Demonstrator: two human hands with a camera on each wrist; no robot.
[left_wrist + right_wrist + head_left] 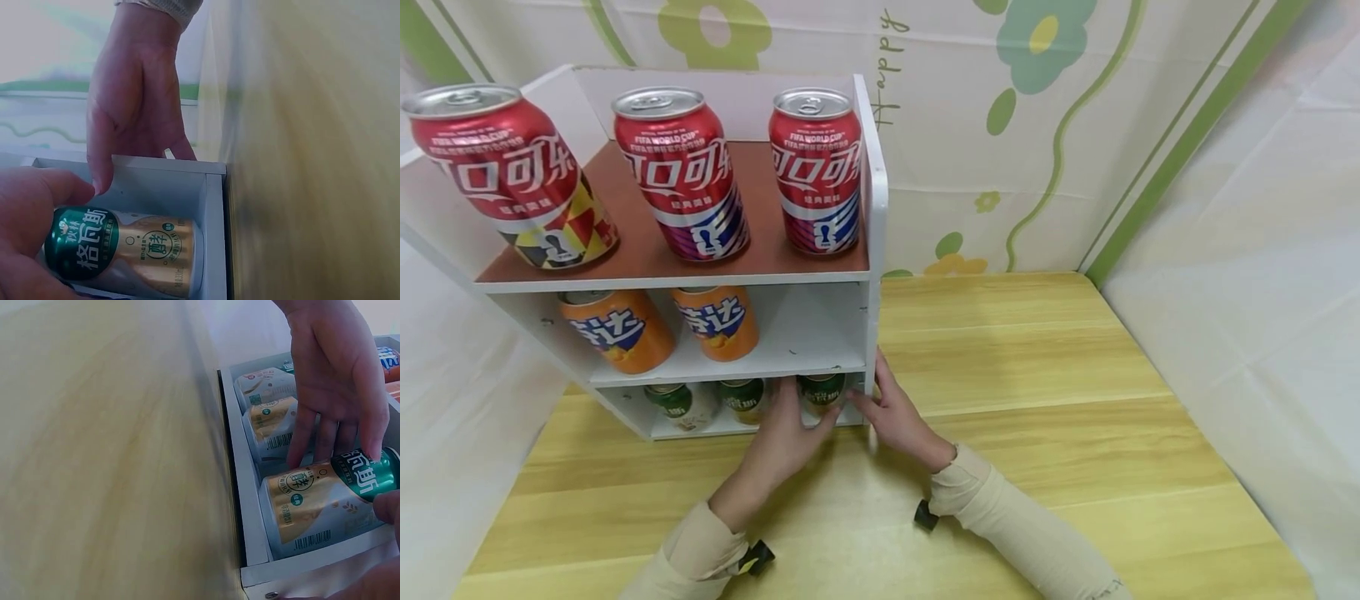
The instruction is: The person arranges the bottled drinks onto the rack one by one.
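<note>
A green-topped kvass can (822, 392) stands at the right end of the bottom level of a white shelf (730, 368). My left hand (784, 442) grips it, thumb on its front and fingers at its left side, as the right wrist view shows. At the shelf's right side panel is my right hand (901, 421). Its fingers lie along the outside, while the thumb hooks over the front edge, close to the can's top. In the left wrist view the can (125, 250) is upright against the panel, near my right hand (134, 106).
More kvass cans (676, 408) stand left of my hand. Two orange soda cans (721, 325) are on the middle level, and three red cola cans (688, 179) on the top board. The shelf sits on a wooden table (1037, 400) before a flowered cloth (955, 158).
</note>
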